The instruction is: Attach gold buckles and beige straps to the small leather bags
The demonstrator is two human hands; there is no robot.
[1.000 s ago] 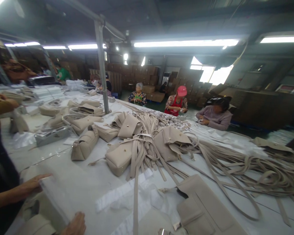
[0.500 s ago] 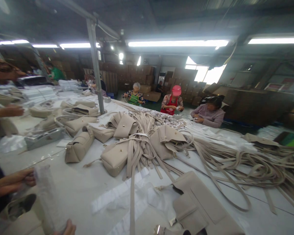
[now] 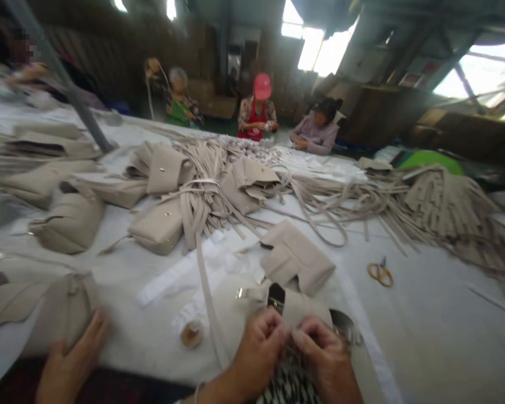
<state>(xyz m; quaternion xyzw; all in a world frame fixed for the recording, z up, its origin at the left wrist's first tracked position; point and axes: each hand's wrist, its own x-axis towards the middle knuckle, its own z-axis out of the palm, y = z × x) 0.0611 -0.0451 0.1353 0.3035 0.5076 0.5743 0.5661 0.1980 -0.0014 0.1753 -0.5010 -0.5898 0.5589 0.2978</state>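
My left hand [image 3: 258,349] and my right hand [image 3: 325,356] are close together at the bottom of the view, a little right of the middle. Thumb and fingers are pinched on both. What they hold, if anything, is too small and blurred to make out. Just beyond my fingertips lies a beige handbag [image 3: 305,307] with a dark opening and gold-coloured metal parts, partly hidden by my hands. Behind it a flat beige bag piece [image 3: 301,252] rests on the white table [image 3: 404,336]. A beige strap [image 3: 208,297] runs down towards my left wrist.
At lower left, a co-worker's hand [image 3: 78,359] touches another beige bag [image 3: 65,308]. A small tape roll [image 3: 191,335] and yellow-handled scissors [image 3: 380,274] lie on the table. Several bags and bundled straps [image 3: 206,196] lie farther back. Other people sit across the table.
The view has swung right and down. Both my hands now show at the bottom, and the scissors have come into view. The co-worker's clear plastic bag is no longer seen in their hand.
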